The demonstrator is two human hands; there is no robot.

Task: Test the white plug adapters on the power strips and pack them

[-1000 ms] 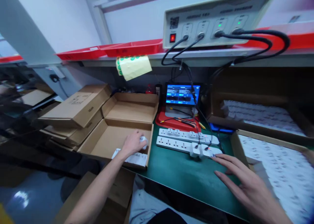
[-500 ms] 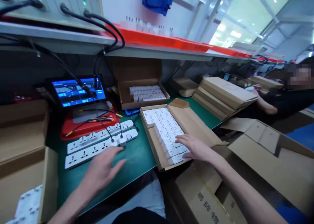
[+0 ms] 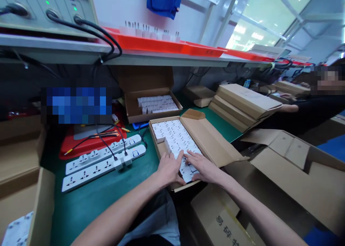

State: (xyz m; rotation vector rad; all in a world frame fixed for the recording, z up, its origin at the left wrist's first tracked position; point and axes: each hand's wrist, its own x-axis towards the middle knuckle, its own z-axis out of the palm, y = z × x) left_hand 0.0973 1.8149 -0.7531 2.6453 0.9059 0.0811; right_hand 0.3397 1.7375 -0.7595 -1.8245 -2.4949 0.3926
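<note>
White plug adapters (image 3: 172, 129) with socket holes stand packed in rows inside an open cardboard box (image 3: 212, 138) in front of me. My left hand (image 3: 170, 168) reaches into the near left part of this box, its fingers spread against the adapters and its thumb near the front wall. Opposite it, my right hand (image 3: 202, 167) lies over the near right adapters, fingers stretched out and apart. Both hands touch the block of adapters from either side. The undersides of the fingers are partly hidden, and no adapter is visibly lifted.
Two white power strips (image 3: 101, 159) lie left on the green table (image 3: 107, 206), two cabled adapters plugged into the nearer one. Another carton of adapters (image 3: 159, 104) stands behind. Stacked flat boxes (image 3: 242, 105) and a person's arm (image 3: 289, 108) are right; large cartons (image 3: 296, 181) stand below.
My left hand has moved right from beside the power strips to the adapters in the box. My right hand has shifted slightly left over them. The view has moved a little.
</note>
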